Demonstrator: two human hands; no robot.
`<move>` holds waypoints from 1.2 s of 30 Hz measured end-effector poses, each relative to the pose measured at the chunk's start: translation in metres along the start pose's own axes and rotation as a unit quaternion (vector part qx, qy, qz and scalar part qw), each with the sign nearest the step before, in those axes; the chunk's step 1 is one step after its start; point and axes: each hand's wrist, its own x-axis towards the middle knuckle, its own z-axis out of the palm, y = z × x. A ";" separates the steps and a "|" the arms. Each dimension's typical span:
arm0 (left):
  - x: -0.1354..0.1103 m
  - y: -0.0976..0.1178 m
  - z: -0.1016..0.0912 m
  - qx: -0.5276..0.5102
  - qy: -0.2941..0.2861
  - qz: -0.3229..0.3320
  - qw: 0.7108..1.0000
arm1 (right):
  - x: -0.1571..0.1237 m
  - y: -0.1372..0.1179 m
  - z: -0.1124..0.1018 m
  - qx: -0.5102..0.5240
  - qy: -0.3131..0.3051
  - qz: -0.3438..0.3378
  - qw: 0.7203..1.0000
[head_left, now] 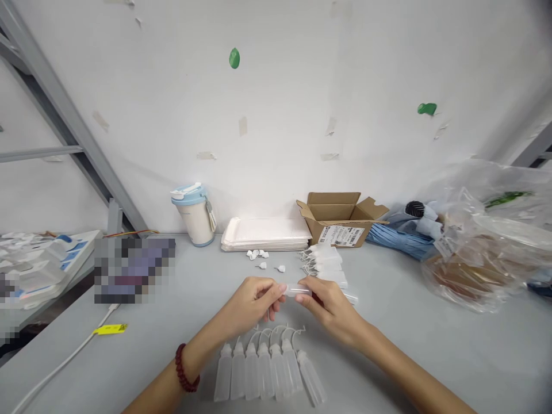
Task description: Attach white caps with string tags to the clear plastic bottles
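Observation:
A small translucent squeeze bottle (pixel 297 290) lies sideways between my hands, just above the table. My left hand (pixel 257 296) pinches its left end between thumb and fingers, which hide that end. The right end is gripped by my right hand (pixel 330 303), thumb in front and fingers behind. Below my hands, a row of similar bottles (pixel 264 374) lies on the table, with thin curved strips at their tops. Beyond my right hand more such bottles (pixel 328 261) lie stacked. Several small white caps (pixel 263 265) are scattered behind my left hand.
White padded envelopes (pixel 267 234) are stacked by the wall, beside an open cardboard box (pixel 345 230) and a tumbler (pixel 195 218). On the right are a blue folded umbrella (pixel 401 240) and a clear plastic bag (pixel 487 253). A white cable (pixel 64 359) runs along the left.

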 end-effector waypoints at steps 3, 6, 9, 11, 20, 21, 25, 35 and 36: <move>-0.003 0.002 0.000 0.026 0.005 0.047 0.999 | 0.001 -0.003 0.000 0.089 -0.020 0.043 0.995; -0.005 0.005 0.000 0.046 0.021 0.080 0.996 | 0.003 -0.006 0.000 0.230 -0.049 0.093 0.967; -0.005 0.007 0.001 0.059 0.031 0.077 0.995 | 0.003 -0.008 0.001 0.307 -0.080 0.115 0.941; -0.004 0.005 0.002 0.056 0.030 0.063 0.996 | 0.003 -0.007 0.002 0.239 -0.057 0.101 0.964; 0.001 0.000 0.004 -0.035 0.025 0.021 0.999 | -0.004 0.004 0.015 -0.194 0.137 -0.203 0.950; 0.000 0.001 0.003 -0.038 0.015 0.026 0.999 | -0.005 0.002 0.014 -0.172 0.132 -0.194 0.957; -0.004 0.006 -0.001 -0.007 -0.011 0.038 0.999 | -0.004 -0.009 0.007 0.007 0.056 -0.085 0.995; -0.002 -0.001 0.000 0.207 0.005 0.184 0.961 | 0.003 0.002 0.010 0.208 -0.037 0.148 0.966; -0.002 -0.002 0.000 0.210 0.005 0.185 0.960 | 0.004 0.002 0.011 0.205 -0.039 0.150 0.966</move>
